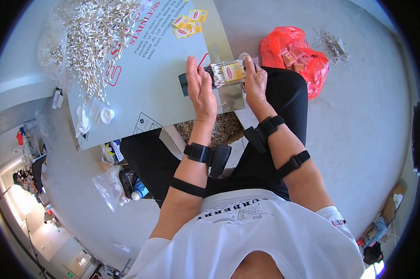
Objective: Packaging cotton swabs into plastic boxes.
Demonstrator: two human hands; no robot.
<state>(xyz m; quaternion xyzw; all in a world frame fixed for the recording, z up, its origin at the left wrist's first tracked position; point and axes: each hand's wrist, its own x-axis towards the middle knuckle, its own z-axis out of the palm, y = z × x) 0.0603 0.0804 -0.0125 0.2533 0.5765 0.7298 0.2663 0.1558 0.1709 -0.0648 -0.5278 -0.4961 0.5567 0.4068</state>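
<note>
Between the 2 hands sits a bundle of cotton swabs [227, 73] with a yellow label around its middle, held up just over the near edge of the worktop [163, 88]. Right hand [255, 83] is clamped on the bundle's right end, fingers curled around it. Left hand [200, 88] is flat and open, fingers straight and together, palm pressed against the bundle's left end, so it's more squaring it up than gripping. Both wrists have black straps with small black boxes on them.

Just under the left hand there's a dark little tray or box [186, 83] on the worktop, mostly hidden by the palm, can't tell what's in it. Further out past the left hand, well apart, is a big loose heap of cotton swabs [91, 42] spread over the worktop, plus a few small yellow labels [187, 23] ahead of the fingertips. A small white cap-looking thing [107, 114] sits off to the left, near the worktop's edge.

Out beyond the right hand, on the floor, there's a red plastic bag [293, 56] and past that a small scatter of more swabs [333, 45]. Down below the left forearm, under the worktop, a cardboard box of swabs [219, 128] is partly visible
</note>
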